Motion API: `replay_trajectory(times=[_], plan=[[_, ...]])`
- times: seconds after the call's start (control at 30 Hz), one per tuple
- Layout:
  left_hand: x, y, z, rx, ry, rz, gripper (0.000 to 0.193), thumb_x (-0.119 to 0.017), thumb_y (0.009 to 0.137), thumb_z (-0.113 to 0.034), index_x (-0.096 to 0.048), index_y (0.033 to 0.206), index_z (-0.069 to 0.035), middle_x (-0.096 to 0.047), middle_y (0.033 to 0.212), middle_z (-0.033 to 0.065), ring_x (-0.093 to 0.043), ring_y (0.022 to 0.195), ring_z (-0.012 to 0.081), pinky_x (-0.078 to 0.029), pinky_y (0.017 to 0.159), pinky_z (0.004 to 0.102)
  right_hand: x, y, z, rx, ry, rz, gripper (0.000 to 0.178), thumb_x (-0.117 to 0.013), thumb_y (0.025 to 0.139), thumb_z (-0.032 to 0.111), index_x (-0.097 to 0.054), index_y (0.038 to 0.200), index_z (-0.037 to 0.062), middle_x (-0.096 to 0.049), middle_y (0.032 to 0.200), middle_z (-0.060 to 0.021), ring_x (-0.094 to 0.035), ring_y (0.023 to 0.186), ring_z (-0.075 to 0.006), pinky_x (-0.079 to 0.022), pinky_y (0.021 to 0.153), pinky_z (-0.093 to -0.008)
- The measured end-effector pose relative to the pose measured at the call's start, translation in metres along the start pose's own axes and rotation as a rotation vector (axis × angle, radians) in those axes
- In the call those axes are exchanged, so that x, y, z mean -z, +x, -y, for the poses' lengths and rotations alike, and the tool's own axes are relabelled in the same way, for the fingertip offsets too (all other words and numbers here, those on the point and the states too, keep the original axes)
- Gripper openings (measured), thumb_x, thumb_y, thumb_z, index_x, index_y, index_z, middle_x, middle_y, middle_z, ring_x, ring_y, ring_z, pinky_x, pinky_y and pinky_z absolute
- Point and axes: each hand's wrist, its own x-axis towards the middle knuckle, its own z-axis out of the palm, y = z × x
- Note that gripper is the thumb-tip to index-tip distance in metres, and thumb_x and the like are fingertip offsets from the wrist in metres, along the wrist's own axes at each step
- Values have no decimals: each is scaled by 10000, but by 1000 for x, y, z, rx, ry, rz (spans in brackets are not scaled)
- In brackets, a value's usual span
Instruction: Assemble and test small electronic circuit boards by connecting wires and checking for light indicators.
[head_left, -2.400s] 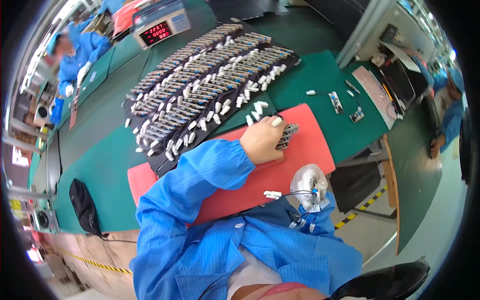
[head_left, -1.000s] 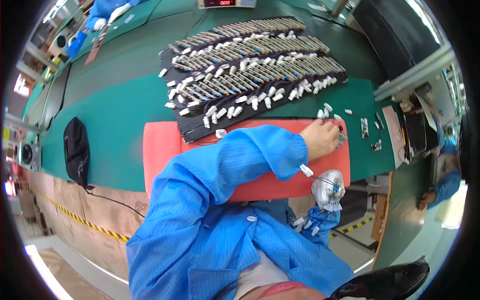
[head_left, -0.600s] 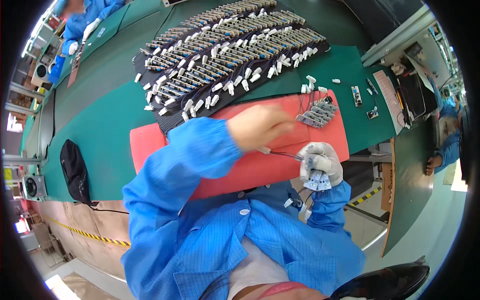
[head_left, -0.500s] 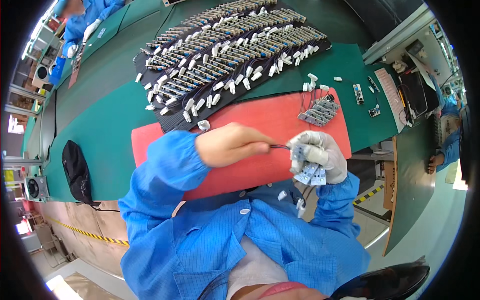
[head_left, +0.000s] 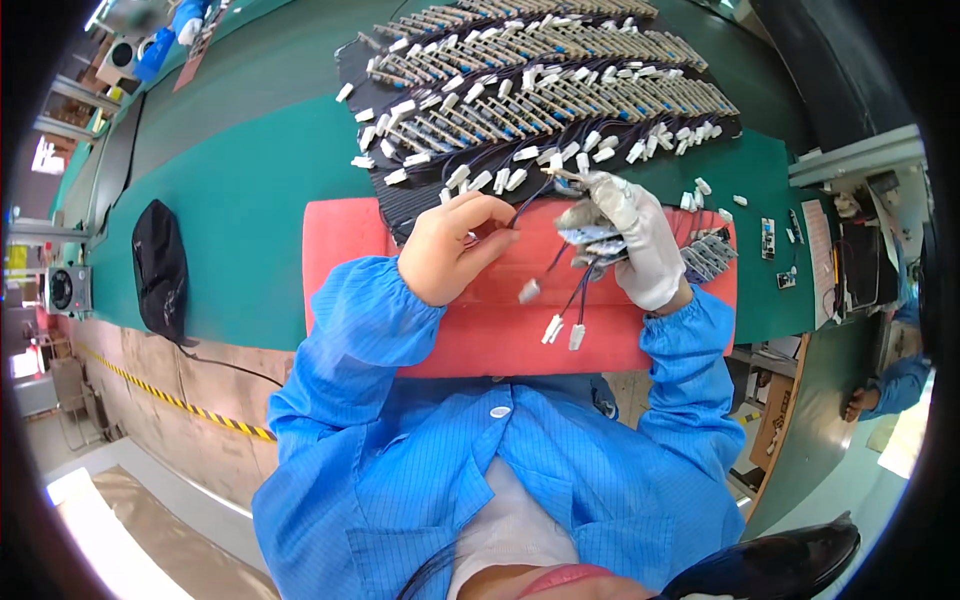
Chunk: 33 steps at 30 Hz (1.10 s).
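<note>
Over the red pad (head_left: pixel 480 345), my gloved right hand (head_left: pixel 640 230) grips a small stack of circuit boards (head_left: pixel 595 236). Dark wires hang from them, ending in white connectors (head_left: pixel 553 328). One more board (head_left: pixel 568 183) shows at the fingertips of that hand, and a dark cable (head_left: pixel 530 203) runs from it toward the left. My bare left hand (head_left: pixel 450 245) has thumb and forefinger closed on this cable; its other fingers are curled and partly hidden. Just beyond both hands lies a black ribbed mat (head_left: pixel 410 190) with dense rows of circuit boards (head_left: pixel 560 100) and white connectors.
Several boards (head_left: pixel 708 256) rest at the pad's right end, partly behind my right hand. Loose boards (head_left: pixel 768 238) lie farther right on the green table (head_left: pixel 250 200). A black cloth bag (head_left: pixel 160 265) is at the left. Other people's hands (head_left: pixel 858 404) show at the right edge and far left.
Both hands have moved away from my body toward the mat, the right one raising its boards. My left hand stays on a cable. The view has shifted, so the mat appears farther right.
</note>
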Motion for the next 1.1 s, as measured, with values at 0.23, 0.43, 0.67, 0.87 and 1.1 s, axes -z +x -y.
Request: replay_trajectory(times=[0.23,0.43,0.67,0.87,1.1], plan=[[-11,-9,16,86,-121,-196,121,-644,806,-34,-602,918,-14,-620,835,108,-621,726,221,-496,628,293,1,-4,9,-131,-265,185,473,-561,837,366,-556,1114,-17,-656,817,-103,-609,596,-118,-493,504,-224],[-8,-13,21,91,-90,-281,104,-636,804,-4,-607,904,-6,-613,802,104,-621,687,207,-486,621,274,0,-4,1,-36,-279,90,417,-662,704,98,-558,1087,-29,-653,891,-113,-631,644,-135,-511,576,-226],[-9,-12,28,72,-79,-337,91,-645,797,-4,-604,878,-7,-614,791,96,-623,692,188,-486,619,272,-1,-3,1,125,-448,-41,383,-708,664,70,-574,1008,-33,-659,854,-119,-658,710,-147,-526,642,-240],[-3,-11,30,48,15,-287,105,-665,782,-23,-598,861,-10,-612,781,98,-622,701,219,-490,620,291,2,-3,0,139,-548,-69,445,-753,628,147,-594,1004,-30,-664,890,-85,-635,779,-126,-507,705,-258],[-2,-8,22,-163,287,-280,142,-669,716,19,-596,823,-37,-594,752,88,-569,721,265,-467,623,353,35,7,-19,899,-1351,33,244,-616,744,141,-646,979,84,-653,849,-100,-632,705,-244,-479,607,-303]])
